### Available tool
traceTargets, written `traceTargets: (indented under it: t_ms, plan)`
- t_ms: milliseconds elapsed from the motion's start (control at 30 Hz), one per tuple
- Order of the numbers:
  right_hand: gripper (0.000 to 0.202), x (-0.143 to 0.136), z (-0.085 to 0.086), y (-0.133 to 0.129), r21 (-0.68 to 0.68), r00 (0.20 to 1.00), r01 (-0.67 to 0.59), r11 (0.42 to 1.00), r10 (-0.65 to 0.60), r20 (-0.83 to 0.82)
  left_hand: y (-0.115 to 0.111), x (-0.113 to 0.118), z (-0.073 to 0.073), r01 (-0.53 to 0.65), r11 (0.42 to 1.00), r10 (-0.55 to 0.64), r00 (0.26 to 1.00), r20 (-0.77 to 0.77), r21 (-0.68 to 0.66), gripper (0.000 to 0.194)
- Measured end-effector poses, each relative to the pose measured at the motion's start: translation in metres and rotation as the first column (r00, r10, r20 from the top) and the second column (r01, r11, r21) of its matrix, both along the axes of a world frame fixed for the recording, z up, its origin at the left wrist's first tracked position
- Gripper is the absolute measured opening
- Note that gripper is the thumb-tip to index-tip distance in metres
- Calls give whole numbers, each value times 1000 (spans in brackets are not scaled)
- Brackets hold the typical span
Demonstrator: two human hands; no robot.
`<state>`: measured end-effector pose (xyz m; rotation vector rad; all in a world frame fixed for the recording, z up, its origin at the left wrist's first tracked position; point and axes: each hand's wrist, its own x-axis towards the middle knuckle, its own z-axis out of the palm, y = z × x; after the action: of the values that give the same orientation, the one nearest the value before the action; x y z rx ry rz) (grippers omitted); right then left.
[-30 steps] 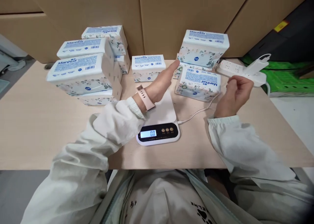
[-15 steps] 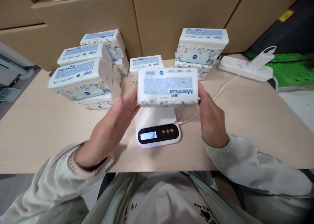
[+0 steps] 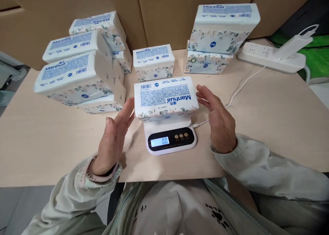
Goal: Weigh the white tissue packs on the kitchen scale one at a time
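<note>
A pack of tissues (image 3: 166,97), white with blue print and a leafy floral edge, rests on the white digital scale (image 3: 171,139). The scale's lit display reads 0.0. My left hand (image 3: 115,133) is at the pack's left end, fingers stretched out, the fingertips at or very near its side. On the right, my right hand (image 3: 217,118) stands a little apart from the pack, its fingers extended and holding nothing. Most of the scale's platform is hidden under the pack.
Stacked tissue packs (image 3: 74,73) stand at the left. One single pack (image 3: 154,61) sits behind the scale, and two stacked packs (image 3: 213,39) stand at the back right. A white power strip (image 3: 272,56) feeds a cable to the scale. Cardboard boxes (image 3: 167,15) line the back.
The tissue pack has come down onto the scale. Both hands have loosened from its ends, the right one now apart from it. The camera view has shifted somewhat.
</note>
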<state>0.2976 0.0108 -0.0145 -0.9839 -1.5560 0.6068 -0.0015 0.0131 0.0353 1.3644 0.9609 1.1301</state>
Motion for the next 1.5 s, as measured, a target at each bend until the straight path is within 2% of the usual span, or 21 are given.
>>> traceTargets:
  t_ms: [133, 233, 433, 567, 767, 1133, 1500]
  plan:
    - [53, 6, -6, -2, 23, 999, 46, 999, -46, 2, 6, -8, -17, -4, 997, -2, 997, 80, 73, 70]
    - [53, 9, -9, -2, 8, 999, 49, 999, -49, 15, 6, -11, -20, -14, 995, 5, 995, 97, 94, 73]
    - [55, 6, -13, -1, -15, 997, 79, 997, -79, 7, 4, -12, -18, -12, 997, 4, 996, 92, 81, 72]
    - [53, 5, -14, 1, 21, 995, 93, 995, -93, -38, 4, -11, -19, -22, 997, 14, 995, 102, 78, 72]
    - [51, 4, -11, -1, 20, 992, 119, 993, -118, -48, 4, -10, -20, -39, 997, 30, 993, 118, 73, 71]
    - [53, 5, 0, -7, -25, 996, 87, 996, -87, -12, 4, -8, -17, -61, 997, 57, 994, 97, 40, 67]
    - [49, 5, -6, -4, 27, 996, 61, 998, -59, -62, 5, -9, -16, -54, 997, 50, 996, 76, 61, 67]
